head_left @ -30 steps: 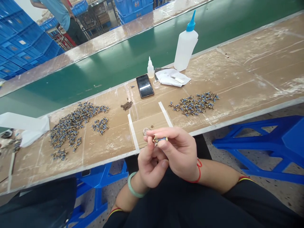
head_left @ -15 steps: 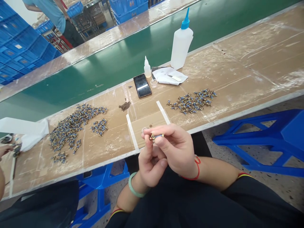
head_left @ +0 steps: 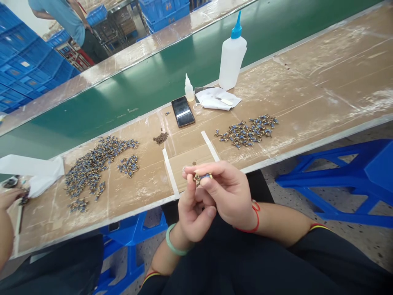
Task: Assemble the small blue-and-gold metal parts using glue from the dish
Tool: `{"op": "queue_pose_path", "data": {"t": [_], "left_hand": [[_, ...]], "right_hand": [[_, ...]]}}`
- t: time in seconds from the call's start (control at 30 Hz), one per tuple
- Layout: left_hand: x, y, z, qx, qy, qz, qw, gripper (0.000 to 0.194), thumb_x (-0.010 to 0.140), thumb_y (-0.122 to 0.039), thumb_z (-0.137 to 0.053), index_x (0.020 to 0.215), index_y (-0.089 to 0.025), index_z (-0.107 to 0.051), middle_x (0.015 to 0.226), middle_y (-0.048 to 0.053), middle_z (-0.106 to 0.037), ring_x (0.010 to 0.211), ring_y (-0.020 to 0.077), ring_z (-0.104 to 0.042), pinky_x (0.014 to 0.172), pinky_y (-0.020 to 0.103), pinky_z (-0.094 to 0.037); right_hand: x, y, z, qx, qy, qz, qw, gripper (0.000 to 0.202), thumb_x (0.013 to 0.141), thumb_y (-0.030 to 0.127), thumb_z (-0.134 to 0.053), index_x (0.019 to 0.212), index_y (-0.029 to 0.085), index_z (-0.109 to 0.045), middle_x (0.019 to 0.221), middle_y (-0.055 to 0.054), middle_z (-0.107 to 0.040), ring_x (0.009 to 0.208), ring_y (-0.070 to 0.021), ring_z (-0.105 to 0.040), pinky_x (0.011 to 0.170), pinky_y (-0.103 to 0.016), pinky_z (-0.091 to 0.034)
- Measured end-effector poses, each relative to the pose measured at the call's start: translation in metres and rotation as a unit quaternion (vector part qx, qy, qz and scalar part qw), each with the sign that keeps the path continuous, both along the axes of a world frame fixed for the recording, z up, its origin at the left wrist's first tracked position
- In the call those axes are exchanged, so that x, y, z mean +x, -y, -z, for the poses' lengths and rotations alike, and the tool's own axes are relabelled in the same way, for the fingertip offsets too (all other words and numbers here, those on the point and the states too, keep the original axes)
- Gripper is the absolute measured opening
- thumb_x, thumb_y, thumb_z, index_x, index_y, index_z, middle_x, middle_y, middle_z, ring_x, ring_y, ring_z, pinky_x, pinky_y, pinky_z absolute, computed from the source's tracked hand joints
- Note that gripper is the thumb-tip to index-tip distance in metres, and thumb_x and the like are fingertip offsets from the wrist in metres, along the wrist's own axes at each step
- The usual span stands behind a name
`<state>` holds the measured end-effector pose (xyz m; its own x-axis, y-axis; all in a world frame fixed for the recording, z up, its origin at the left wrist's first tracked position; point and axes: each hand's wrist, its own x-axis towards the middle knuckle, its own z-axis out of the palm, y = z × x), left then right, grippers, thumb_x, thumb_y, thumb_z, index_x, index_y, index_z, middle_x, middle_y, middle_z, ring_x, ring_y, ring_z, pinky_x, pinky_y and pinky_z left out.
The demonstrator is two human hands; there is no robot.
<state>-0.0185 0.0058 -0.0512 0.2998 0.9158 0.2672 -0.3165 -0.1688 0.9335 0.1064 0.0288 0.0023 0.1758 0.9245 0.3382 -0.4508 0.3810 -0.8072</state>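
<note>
Far to the left of the phone [head_left: 183,112], another person's hand [head_left: 9,197] rests at the end of the counter [head_left: 307,102]. Next comes a big pile of little blue and gold parts [head_left: 95,166] on the counter, left of the phone. I think these are the ones not done yet. A tiny brown heap [head_left: 162,137] sits just below the phone.

My hands are below the phone, off the counter's near edge, above my lap. My left hand [head_left: 192,215] is curled, with its fingers up on one small blue and gold piece [head_left: 202,177]. My right hand [head_left: 229,192] pinches that same piece from the other side.

Right of the phone lies a smaller pile [head_left: 247,131], which I think is finished. So lots is left.

Above it stand a small bottle [head_left: 189,89] and a big glue bottle [head_left: 231,55].
</note>
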Motion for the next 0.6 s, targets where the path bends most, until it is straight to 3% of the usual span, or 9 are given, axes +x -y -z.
{"op": "queue_pose_path", "data": {"t": [0.1, 0.2, 0.4, 0.6], "left_hand": [[0.006, -0.005, -0.015, 0.085, -0.006, -0.002, 0.996, 0.069, 0.103, -0.035, -0.069, 0.163, -0.053, -0.042, 0.068, -0.005, -0.051, 0.057, 0.0121, -0.048, 0.06, 0.026, -0.051], [0.011, -0.006, -0.022, 0.098, -0.009, 0.0, 0.995, 0.066, 0.105, -0.04, -0.065, 0.165, -0.051, -0.04, 0.066, -0.005, -0.045, 0.055, 0.0125, -0.04, 0.052, 0.026, -0.041], [0.014, -0.006, -0.019, 0.102, -0.008, 0.01, 0.995, 0.065, 0.106, -0.046, -0.06, 0.166, -0.052, -0.036, 0.065, -0.006, -0.041, 0.056, 0.0126, -0.039, 0.057, 0.026, -0.043], [0.014, -0.008, -0.016, 0.129, -0.011, 0.021, 0.991, 0.069, 0.107, -0.038, -0.061, 0.168, -0.051, -0.032, 0.067, -0.005, -0.043, 0.054, 0.0126, -0.038, 0.05, 0.027, -0.038]], "right_hand": [[0.006, -0.002, 0.003, 0.015, 0.024, -0.012, 1.0, 0.012, 0.101, 0.033, -0.076, 0.11, 0.032, -0.083, 0.118, -0.003, -0.086, 0.101, -0.0208, -0.085, 0.085, -0.035, -0.072], [0.009, -0.005, 0.007, 0.048, 0.035, -0.011, 0.998, 0.017, 0.103, 0.028, -0.072, 0.114, 0.035, -0.084, 0.123, -0.002, -0.084, 0.114, -0.0208, -0.082, 0.097, -0.037, -0.07], [0.012, -0.007, 0.011, 0.06, 0.048, -0.016, 0.997, 0.02, 0.104, 0.028, -0.072, 0.115, 0.04, -0.084, 0.128, 0.0, -0.083, 0.121, -0.0202, -0.079, 0.104, -0.037, -0.067], [0.015, -0.007, 0.008, 0.089, 0.072, -0.003, 0.993, 0.022, 0.105, 0.028, -0.069, 0.117, 0.039, -0.083, 0.128, -0.001, -0.083, 0.116, -0.0208, -0.081, 0.094, -0.036, -0.07]]}}
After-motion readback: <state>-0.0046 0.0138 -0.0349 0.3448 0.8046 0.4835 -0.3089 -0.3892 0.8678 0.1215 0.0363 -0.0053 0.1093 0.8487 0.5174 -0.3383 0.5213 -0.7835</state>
